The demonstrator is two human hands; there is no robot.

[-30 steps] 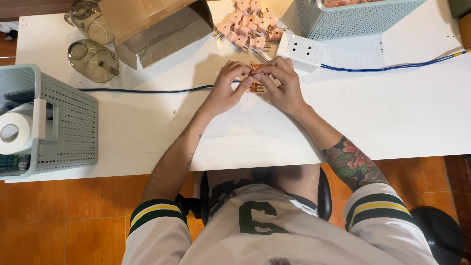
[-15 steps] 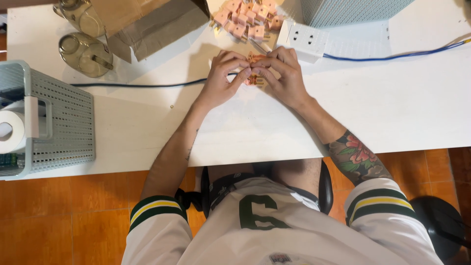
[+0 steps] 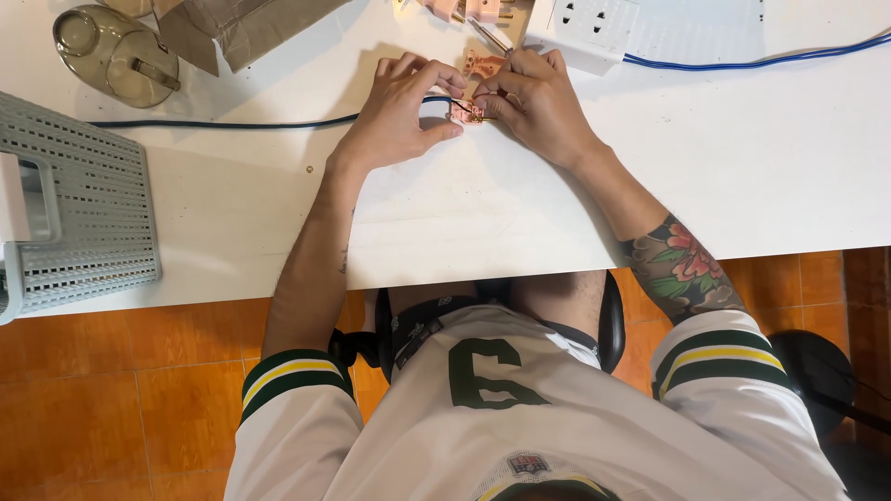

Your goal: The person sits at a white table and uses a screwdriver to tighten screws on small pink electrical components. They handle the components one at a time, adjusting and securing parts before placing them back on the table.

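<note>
Upper centre of frame: left hand (image 3: 399, 116) and right hand (image 3: 534, 102) pinch small pink plug (image 3: 475, 111) above white table (image 3: 464, 213), fingers closed; thin wires may slip, part could drop

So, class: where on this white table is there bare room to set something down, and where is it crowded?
Bare table lies right of the right hand, below the blue cable. Another free patch sits between the grey basket and the left hand. The far edge is crowded: pink parts, socket strip, cardboard, glass lid.
</note>
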